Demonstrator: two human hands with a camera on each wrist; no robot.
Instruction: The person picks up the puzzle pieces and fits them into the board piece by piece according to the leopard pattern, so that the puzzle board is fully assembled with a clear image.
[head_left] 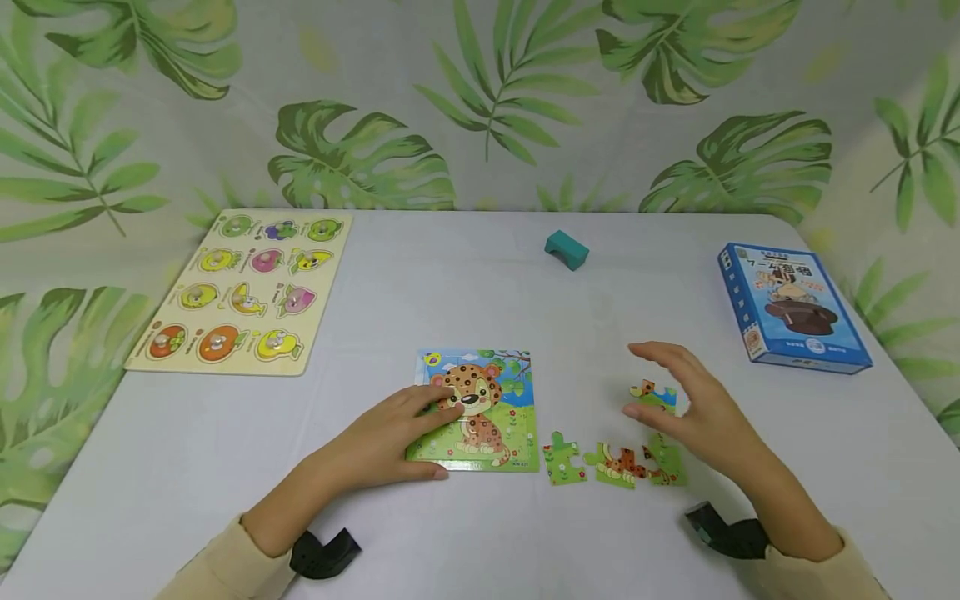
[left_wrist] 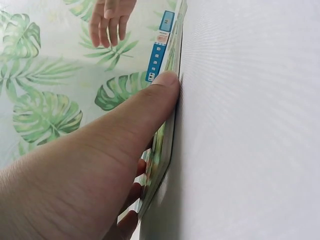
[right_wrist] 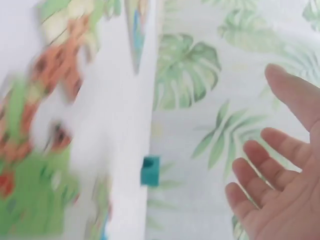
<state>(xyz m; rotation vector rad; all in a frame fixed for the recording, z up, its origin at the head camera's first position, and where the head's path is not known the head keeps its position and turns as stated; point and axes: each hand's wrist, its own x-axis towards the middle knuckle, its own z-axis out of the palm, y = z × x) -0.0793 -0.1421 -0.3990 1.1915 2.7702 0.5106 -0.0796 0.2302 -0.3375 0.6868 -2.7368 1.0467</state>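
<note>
A square leopard jigsaw puzzle (head_left: 480,442) lies flat on the table in the head view. My left hand (head_left: 382,437) rests on its left side, fingers over the picture and thumb along the front edge. In the left wrist view the left thumb (left_wrist: 145,105) lies at the puzzle's edge. My right hand (head_left: 712,421) is held over loose jigsaw pieces, thumb and fingers wide apart with nothing between them. Those pieces include a green one (head_left: 564,467), a spotted one (head_left: 617,467) and a corner one (head_left: 671,467). Another, blue and green (head_left: 663,398), is partly hidden behind the right thumb.
A wooden fruit peg board (head_left: 247,333) lies at the back left. Toward the back stands a teal arched block (head_left: 567,249). A blue game box (head_left: 798,312) sits at the right. Leaf-patterned cloth (head_left: 495,92) hangs behind the white table (head_left: 465,292).
</note>
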